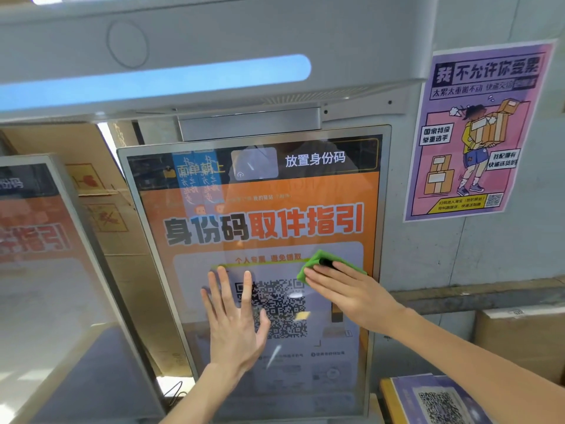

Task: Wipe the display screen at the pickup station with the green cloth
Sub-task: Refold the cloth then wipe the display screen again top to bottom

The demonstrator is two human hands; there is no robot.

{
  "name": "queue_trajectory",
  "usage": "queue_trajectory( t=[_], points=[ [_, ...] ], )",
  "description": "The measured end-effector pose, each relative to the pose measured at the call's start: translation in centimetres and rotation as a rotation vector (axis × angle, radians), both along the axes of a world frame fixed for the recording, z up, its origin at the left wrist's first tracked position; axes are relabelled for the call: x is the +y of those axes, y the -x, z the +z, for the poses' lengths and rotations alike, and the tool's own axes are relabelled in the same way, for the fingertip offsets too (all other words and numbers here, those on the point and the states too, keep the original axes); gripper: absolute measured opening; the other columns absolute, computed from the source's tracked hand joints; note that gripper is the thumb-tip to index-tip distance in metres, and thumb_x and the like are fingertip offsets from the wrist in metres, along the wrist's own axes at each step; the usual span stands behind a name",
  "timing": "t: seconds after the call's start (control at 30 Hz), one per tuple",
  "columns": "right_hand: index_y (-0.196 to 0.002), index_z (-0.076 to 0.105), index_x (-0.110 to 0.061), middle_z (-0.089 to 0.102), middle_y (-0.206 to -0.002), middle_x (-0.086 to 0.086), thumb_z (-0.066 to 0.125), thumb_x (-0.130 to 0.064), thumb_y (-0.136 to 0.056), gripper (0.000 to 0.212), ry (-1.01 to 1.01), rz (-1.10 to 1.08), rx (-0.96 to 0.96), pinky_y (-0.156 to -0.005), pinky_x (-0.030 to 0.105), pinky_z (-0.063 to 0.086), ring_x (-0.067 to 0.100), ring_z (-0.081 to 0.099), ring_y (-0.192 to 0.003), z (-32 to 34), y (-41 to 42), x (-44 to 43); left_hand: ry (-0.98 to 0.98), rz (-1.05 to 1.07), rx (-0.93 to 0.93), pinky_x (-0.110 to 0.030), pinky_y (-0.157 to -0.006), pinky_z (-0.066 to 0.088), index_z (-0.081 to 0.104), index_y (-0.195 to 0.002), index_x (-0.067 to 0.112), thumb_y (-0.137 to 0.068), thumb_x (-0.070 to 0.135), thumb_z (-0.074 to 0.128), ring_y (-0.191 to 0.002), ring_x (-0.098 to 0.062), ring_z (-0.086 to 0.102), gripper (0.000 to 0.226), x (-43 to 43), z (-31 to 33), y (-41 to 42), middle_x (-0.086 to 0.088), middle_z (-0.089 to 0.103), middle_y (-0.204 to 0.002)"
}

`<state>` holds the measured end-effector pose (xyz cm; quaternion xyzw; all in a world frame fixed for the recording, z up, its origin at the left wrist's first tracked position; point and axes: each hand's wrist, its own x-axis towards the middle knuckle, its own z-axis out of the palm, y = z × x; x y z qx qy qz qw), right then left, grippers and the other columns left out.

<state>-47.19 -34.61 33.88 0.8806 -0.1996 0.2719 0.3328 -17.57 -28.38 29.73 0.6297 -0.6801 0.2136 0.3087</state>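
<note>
Apparently folded green cloth (315, 262) under flat right hand (348, 290), left hand (235, 322) splayed on screen (305, 191)

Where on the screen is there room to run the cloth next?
Open: the upper screen above the green cloth and both hands; the bottom strip under the QR code. Crowded: the middle band, where the left hand lies flat beside the right hand.

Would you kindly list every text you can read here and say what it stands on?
"放置身份码": display screen, top bar.
"身份码取件指引": display screen, large headline.
"我不允许你受累": poster, heading.
"国家特级举重选手": poster, white label at its left.
Smaller print on both, and the second screen: too blurred to read.
</note>
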Motion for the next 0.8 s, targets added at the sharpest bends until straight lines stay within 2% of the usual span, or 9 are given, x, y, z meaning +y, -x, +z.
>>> queue_trajectory(
  t=[0.07,0.2,0.27,0.33,0.43,0.5,0.57,0.7,0.8],
  points=[
    [-0.161,0.034,-0.006,0.030,-0.169,0.007,0.070,0.013,-0.088,0.084,0.007,0.000,-0.028,-0.133,0.039,0.011,0.021,0.021,-0.160,1.3,-0.1,-0.1,-0.002,0.002,-0.007,-0.074,-0.119,0.020,0.019,-0.163,0.012,-0.094,0.044,0.045,-0.157,-0.052,0.000,0.081,0.0,0.0,0.0,-0.032,0.000,-0.169],
    [-0.158,0.038,-0.003,0.035,-0.167,0.009,0.064,0.012,-0.092,0.073,0.005,-0.046,-0.327,-0.133,0.041,0.012,0.023,0.023,-0.159,5.6,-2.4,-0.4,0.003,0.011,-0.027,-0.073,-0.120,0.019,0.019,-0.164,0.013,-0.094,0.044,0.044,-0.157,-0.051,0.001,0.080,0.2,-0.1,-0.2,-0.031,0.001,-0.169],
    [-0.157,0.039,-0.003,0.036,-0.166,0.011,0.064,0.013,-0.091,0.072,-0.023,-0.056,-0.408,-0.132,0.043,0.014,0.025,0.025,-0.159,5.5,-3.5,-0.4,0.000,0.016,-0.040,-0.072,-0.120,0.020,0.022,-0.164,0.013,-0.095,0.042,0.045,-0.157,-0.051,0.003,0.078,0.2,-0.2,-0.5,-0.031,0.003,-0.169],
    [-0.156,0.041,-0.003,0.037,-0.165,0.011,0.070,0.016,-0.087,0.077,-0.044,-0.036,-0.389,-0.132,0.044,0.017,0.025,0.026,-0.158,3.2,-4.0,-0.3,0.003,0.025,-0.064,-0.071,-0.120,0.023,0.027,-0.163,0.012,-0.096,0.041,0.045,-0.157,-0.051,0.007,0.075,0.1,-0.3,-0.8,-0.030,0.005,-0.169],
    [-0.157,0.042,-0.007,0.036,-0.166,0.007,0.075,0.013,-0.085,0.082,-0.037,0.004,-0.143,-0.132,0.040,0.017,0.021,0.028,-0.157,-1.1,-3.4,0.1,0.009,0.032,-0.108,-0.067,-0.121,0.024,0.030,-0.162,0.014,-0.095,0.039,0.046,-0.157,-0.049,0.009,0.073,0.2,-0.5,-1.6,-0.028,0.008,-0.170],
    [-0.157,0.043,-0.009,0.037,-0.166,0.005,0.075,0.011,-0.085,0.082,-0.024,0.009,-0.080,-0.131,0.039,0.018,0.020,0.031,-0.156,-1.1,-3.1,0.3,0.018,0.025,-0.136,-0.066,-0.121,0.024,0.029,-0.162,0.016,-0.095,0.038,0.047,-0.158,-0.048,0.010,0.073,0.4,-0.7,-2.2,-0.027,0.008,-0.170],
    [-0.157,0.043,-0.007,0.037,-0.166,0.006,0.071,0.011,-0.088,0.076,-0.024,-0.001,-0.142,-0.131,0.040,0.020,0.021,0.031,-0.156,0.6,-4.0,0.4,0.024,0.019,-0.145,-0.065,-0.121,0.026,0.029,-0.162,0.017,-0.095,0.038,0.046,-0.158,-0.047,0.012,0.072,0.5,-0.7,-2.6,-0.026,0.009,-0.170],
    [-0.155,0.042,-0.004,0.038,-0.165,0.010,0.052,0.011,-0.099,0.059,-0.050,-0.017,-0.420,-0.131,0.043,0.020,0.025,0.031,-0.156,4.5,-7.6,0.6,0.026,0.010,-0.171,-0.065,-0.118,0.031,0.025,-0.164,0.019,-0.097,0.039,0.046,-0.158,-0.046,0.015,0.073,0.5,-0.7,-3.1,-0.025,0.011,-0.171],
    [-0.154,0.043,-0.003,0.039,-0.164,0.011,0.046,0.007,-0.100,0.055,-0.069,-0.038,-0.453,-0.131,0.043,0.020,0.025,0.030,-0.157,3.2,-8.9,0.4,0.018,-0.016,-0.173,-0.062,-0.117,0.033,0.024,-0.164,0.022,-0.097,0.038,0.045,-0.158,-0.043,0.015,0.073,0.7,-0.3,-3.7,-0.022,0.013,-0.171]
  ],
)
